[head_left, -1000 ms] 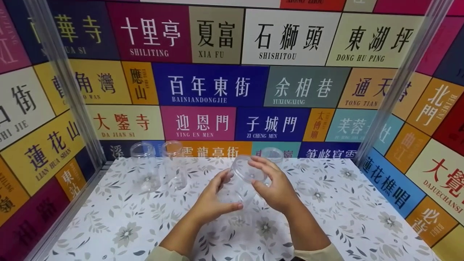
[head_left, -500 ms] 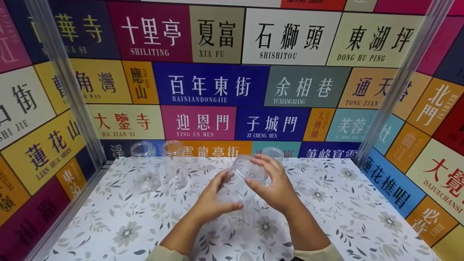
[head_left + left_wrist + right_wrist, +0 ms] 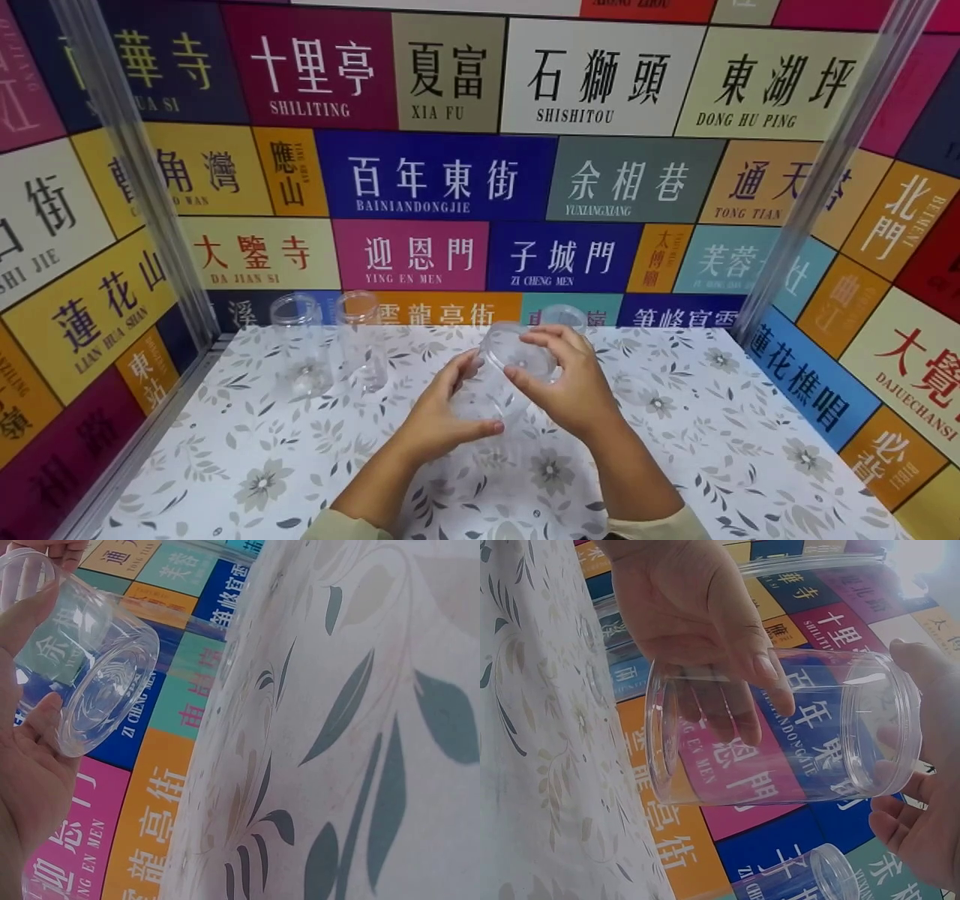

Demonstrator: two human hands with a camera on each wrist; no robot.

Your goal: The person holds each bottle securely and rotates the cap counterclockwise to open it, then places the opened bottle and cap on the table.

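A clear plastic jar (image 3: 780,727) is held tilted above the table in both hands. My left hand (image 3: 439,412) grips its body, thumb on the near side, as the left wrist view also shows with the jar's ringed base (image 3: 109,701). My right hand (image 3: 566,382) holds the upper end by its rim, thumb and fingers spread around it. That banded end looks like a clear lid (image 3: 881,727); transparency hides whether any gap lies beneath it. No contents show inside the jar.
Two clear jars (image 3: 300,352) (image 3: 361,345) stand at the table's back left. Another clear container (image 3: 564,319) is behind my right hand. A faint clear round piece (image 3: 634,390) lies to the right. Sign-patterned walls bound the flowered table (image 3: 247,442).
My right thumb and fingers have shifted slightly around the lid's rim, the thumb moving leftward. My left hand and the jar stay almost in place.
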